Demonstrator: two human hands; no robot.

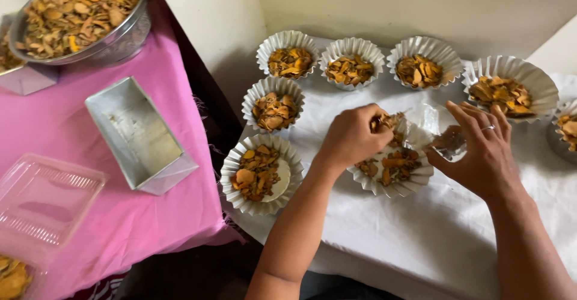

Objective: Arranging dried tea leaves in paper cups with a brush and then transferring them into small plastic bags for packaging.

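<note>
Head view: we see a counter (384, 240) under a white cloth, and beside it a pink cloth (120, 216) carrying a round steel colander of dried orange-brown chips (81, 15), an empty rectangular metal tin (139, 135) and a clear plastic clamshell box (45, 201). On the white cloth stand several fluted white paper cups of chips (351, 66). Our left hand (351, 138) is curled, pinching a few chips over the nearest fluted paper cup (393, 168). Our right hand (481, 150), fingers loosely spread and a ring on one, rests on a clear plastic wrapper (442, 135) just beside that cup.
</note>
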